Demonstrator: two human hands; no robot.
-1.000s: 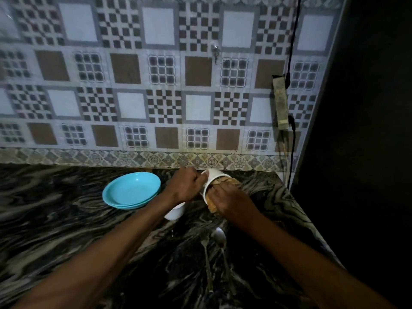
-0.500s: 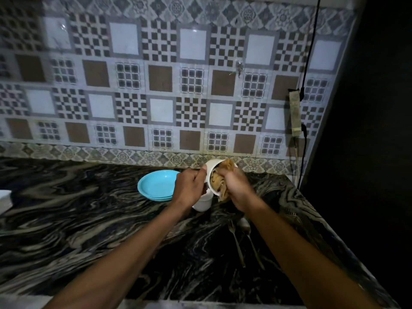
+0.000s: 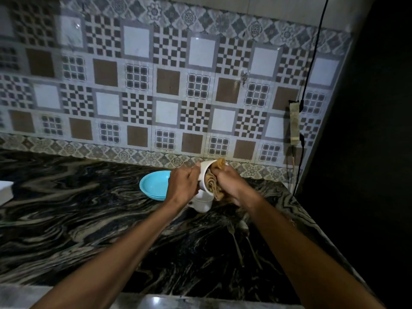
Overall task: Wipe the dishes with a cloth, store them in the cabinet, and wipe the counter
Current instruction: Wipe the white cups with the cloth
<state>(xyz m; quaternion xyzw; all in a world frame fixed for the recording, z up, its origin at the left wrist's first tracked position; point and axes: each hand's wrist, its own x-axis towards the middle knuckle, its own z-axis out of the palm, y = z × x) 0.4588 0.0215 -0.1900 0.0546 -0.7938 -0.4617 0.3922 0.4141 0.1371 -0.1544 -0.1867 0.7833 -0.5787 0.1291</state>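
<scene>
- One view only, from the head camera: the left hand [image 3: 183, 186] grips a white ceramic cup [image 3: 204, 177], held tipped on its side above the dark marbled stone counter [image 3: 66, 208], mouth turned toward the right.
- The right hand [image 3: 231, 186] clutches a crumpled tan cloth [image 3: 214, 184] and presses part of it into the cup's mouth; a fold of cloth sticks up past the rim.
- By my reading, the wiping stage is under way and this cup is not yet finished.
- Directly below the hands a second white cup [image 3: 202, 202] stands on the counter; whether it is wiped I cannot tell.
- Just beside it on the left lie stacked turquoise plastic plates [image 3: 153, 186], seemingly two, near the patterned tile wall [image 3: 169, 85].
- Nearer the camera, under the right forearm, a metal fork [image 3: 235, 244] and a metal spoon [image 3: 244, 228] lie side by side on the counter.
- Nothing appears stored: no cabinet is in sight, and every dish visible sits on the counter or in hand.
- Left to do, as I judge it: finish the cups, do plates and cutlery, put all away, then wipe the counter.
- A white object [image 3: 5, 192] juts in at the left edge; what it is I cannot tell.
</scene>
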